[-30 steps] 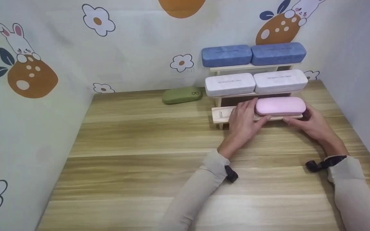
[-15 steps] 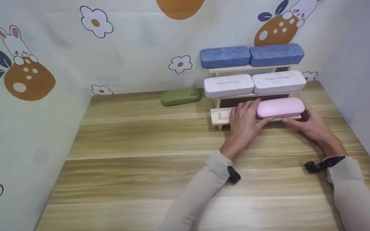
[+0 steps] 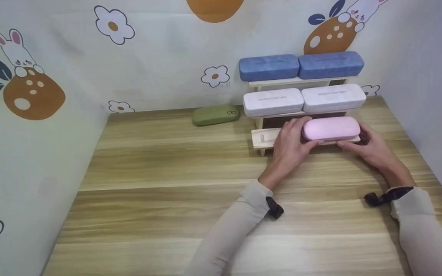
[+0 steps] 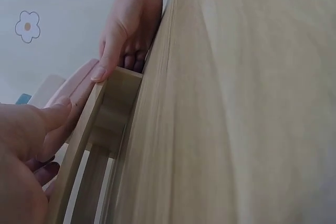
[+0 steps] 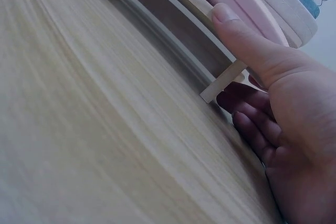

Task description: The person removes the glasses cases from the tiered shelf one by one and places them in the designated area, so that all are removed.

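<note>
In the head view a pink glasses case sits on the lowest shelf of a wooden stepped display rack, toward its right end. My left hand grips the left end of the case, its thumb across the front and its fingers behind. In the left wrist view that thumb presses the pink case just above the shelf edge. My right hand holds the right end of the rack's lowest shelf. The right wrist view shows its thumb on the front edge and its fingers curled round by the end support.
Two white glasses cases stand on the middle shelf and two blue ones on the top shelf. A green glasses case lies on the wood-grain table, left of the rack. Patterned walls enclose the back and sides.
The pink case tips slightly, then shifts a little left along the lowest shelf, with my left hand moving along. My right hand stays at the rack's right end.
</note>
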`<state>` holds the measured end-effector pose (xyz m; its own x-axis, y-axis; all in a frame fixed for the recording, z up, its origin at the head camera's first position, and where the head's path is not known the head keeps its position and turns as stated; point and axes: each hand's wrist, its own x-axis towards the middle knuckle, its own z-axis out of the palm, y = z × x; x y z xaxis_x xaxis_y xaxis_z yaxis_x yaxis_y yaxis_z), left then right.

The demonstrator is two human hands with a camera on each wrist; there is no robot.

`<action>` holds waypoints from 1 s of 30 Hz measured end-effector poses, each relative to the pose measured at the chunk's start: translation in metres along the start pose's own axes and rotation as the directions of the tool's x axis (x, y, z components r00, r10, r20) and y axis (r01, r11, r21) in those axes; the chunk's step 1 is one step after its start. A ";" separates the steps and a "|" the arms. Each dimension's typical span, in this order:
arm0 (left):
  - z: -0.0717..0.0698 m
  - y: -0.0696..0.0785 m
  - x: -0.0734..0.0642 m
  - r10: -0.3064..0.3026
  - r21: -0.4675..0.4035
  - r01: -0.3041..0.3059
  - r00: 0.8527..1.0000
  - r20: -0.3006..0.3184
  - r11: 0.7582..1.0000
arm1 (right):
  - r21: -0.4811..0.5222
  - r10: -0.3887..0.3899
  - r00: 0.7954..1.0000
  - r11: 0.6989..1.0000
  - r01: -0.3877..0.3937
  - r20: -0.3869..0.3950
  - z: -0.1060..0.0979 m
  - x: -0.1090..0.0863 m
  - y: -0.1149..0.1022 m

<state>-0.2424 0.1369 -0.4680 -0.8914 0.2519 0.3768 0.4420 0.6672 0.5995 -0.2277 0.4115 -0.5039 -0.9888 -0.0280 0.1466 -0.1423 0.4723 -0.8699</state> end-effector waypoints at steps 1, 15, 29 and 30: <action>-0.002 -0.001 0.000 0.000 -0.038 0.000 1.000 0.002 0.999 | -0.001 0.003 1.000 1.000 -0.003 0.000 -0.001 0.000 0.000; -0.026 -0.014 -0.005 0.079 -0.356 -0.067 0.997 0.020 0.932 | -0.031 -0.025 1.000 0.999 0.025 -0.001 -0.003 -0.001 0.004; -0.065 -0.034 -0.007 0.074 -0.578 -0.056 0.997 0.009 0.814 | 0.034 0.013 1.000 0.999 -0.014 0.016 -0.001 0.002 0.000; -0.069 -0.035 -0.007 0.072 -0.592 -0.055 0.997 0.006 0.804 | 0.031 0.018 1.000 0.999 -0.018 0.013 -0.001 0.002 -0.001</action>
<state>-0.2451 0.0635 -0.4431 -0.8576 0.3037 0.4152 0.4638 0.1077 0.8793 -0.2292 0.4117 -0.5028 -0.9917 -0.0311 0.1247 -0.1255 0.4449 -0.8867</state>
